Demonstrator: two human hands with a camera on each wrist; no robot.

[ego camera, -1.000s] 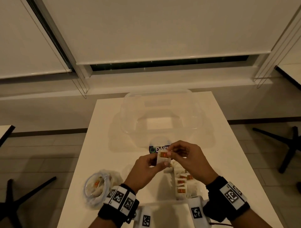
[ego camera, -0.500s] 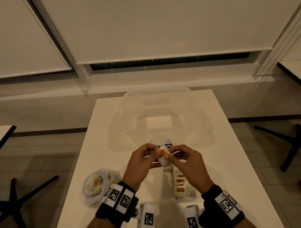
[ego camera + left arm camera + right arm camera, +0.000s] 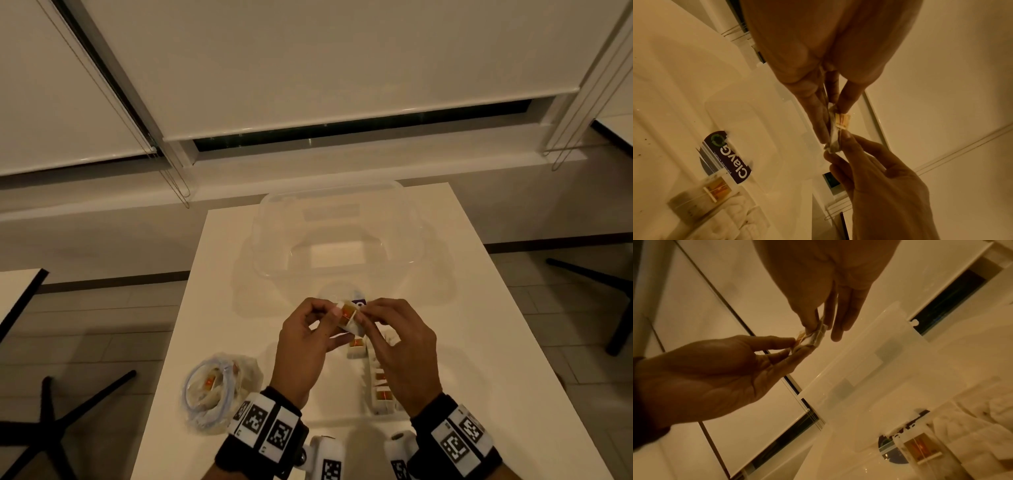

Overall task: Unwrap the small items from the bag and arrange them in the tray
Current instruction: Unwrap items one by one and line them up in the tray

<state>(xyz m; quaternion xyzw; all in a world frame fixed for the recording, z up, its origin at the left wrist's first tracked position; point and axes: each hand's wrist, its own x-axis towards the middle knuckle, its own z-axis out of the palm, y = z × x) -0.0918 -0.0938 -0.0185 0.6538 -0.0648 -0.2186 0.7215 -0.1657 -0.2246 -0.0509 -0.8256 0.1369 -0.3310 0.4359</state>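
A small white packet with an orange tag (image 3: 347,313) hangs above the table, pinched from both sides. My left hand (image 3: 330,315) pinches its left end and my right hand (image 3: 364,313) its right end. The left wrist view has the left fingertips (image 3: 844,108) at the packet (image 3: 835,129). In the right wrist view the right fingertips (image 3: 807,328) are on that packet (image 3: 813,337). A row of like packets (image 3: 380,394) lies in a shallow white tray (image 3: 342,394) under my hands. A crumpled clear plastic bag (image 3: 219,387) with more packets lies at the left.
A large clear plastic box (image 3: 337,233) stands upside-down-looking at the table's far end, with a dark label (image 3: 359,303) near it. Black chair legs (image 3: 54,418) stand on the floor at both sides. The table's right half is bare.
Both hands have moved a little away from me with the packet. The packet has turned between the fingertips and the hands now pull at its two ends.
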